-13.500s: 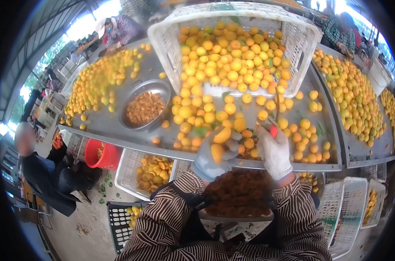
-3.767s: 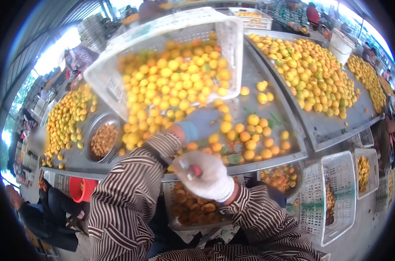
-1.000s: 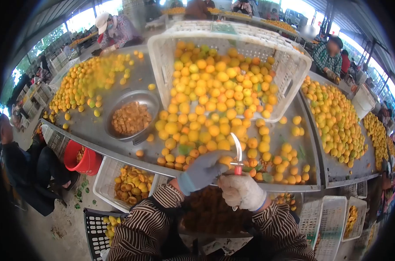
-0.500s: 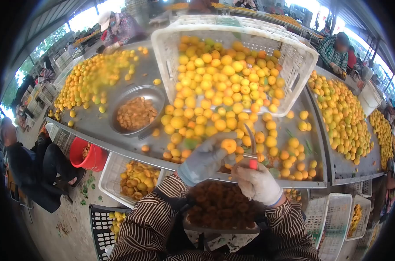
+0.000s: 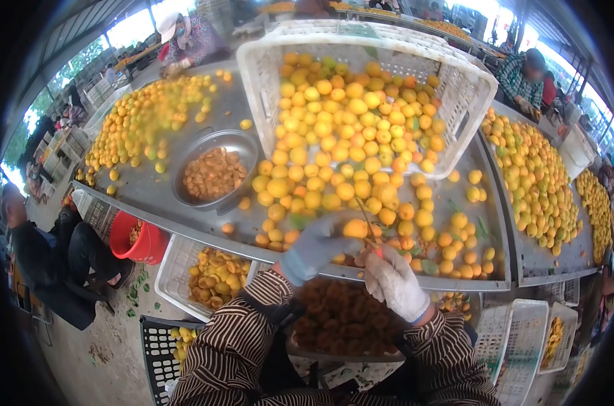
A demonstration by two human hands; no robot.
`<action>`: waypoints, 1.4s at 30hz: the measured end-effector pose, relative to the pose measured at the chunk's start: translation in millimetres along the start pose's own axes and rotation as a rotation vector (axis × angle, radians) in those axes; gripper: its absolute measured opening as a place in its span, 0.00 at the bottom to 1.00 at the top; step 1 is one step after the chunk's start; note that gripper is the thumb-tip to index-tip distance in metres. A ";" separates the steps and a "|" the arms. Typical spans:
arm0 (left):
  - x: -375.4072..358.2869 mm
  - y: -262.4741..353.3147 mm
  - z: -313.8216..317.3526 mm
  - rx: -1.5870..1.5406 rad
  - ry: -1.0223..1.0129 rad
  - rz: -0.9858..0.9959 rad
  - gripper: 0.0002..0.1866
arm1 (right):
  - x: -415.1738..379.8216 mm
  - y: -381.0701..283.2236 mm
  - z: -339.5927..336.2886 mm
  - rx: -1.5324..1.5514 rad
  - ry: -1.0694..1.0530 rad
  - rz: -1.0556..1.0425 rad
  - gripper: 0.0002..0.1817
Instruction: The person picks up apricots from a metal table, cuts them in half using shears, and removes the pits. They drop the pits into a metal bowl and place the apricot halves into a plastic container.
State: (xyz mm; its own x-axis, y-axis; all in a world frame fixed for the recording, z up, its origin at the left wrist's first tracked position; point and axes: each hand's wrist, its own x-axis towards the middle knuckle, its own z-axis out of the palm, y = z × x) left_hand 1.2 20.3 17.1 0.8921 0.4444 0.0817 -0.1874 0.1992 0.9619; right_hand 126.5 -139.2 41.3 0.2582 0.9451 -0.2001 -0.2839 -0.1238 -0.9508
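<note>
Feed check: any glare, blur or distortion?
Head view: fisheye bows the grey metal table; daylight glares white upper left. Head view: hazy smear softens the left pile of round yellow-orange fruit; brown heap below the table lies in shadow; thin metal knife blade shows faintly.

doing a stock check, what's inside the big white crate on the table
Yellow-orange fruit lies heaped in the tipped white crate and out onto the metal table. What lies beneath that heap is covered.
</note>
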 end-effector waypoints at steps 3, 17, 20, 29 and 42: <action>2.3 -9.2 -3.5 -0.029 -0.039 0.029 0.31 | -2.1 -1.4 0.7 0.039 -0.023 0.043 0.08; -2.2 1.8 -7.0 -0.579 -0.076 -0.024 0.31 | -5.5 -9.6 -5.5 -0.089 0.079 -0.018 0.06; -4.5 5.2 -12.4 -0.262 -0.091 0.004 0.31 | -4.9 -7.8 -7.2 -0.149 0.073 0.030 0.08; -4.7 12.9 -14.7 -0.144 -0.079 0.072 0.33 | -0.7 6.9 -13.9 -0.469 0.071 -0.136 0.11; -6.7 5.8 -24.5 -0.187 -0.066 0.010 0.32 | -1.0 11.2 -12.4 -0.415 0.050 -0.077 0.12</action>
State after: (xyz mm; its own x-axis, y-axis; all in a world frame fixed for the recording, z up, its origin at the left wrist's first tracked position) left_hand -15.9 39.9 15.7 0.9135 0.3904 0.1142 -0.2643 0.3563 0.8962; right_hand 134.5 -145.3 27.9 0.3120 0.9417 -0.1258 0.1313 -0.1739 -0.9760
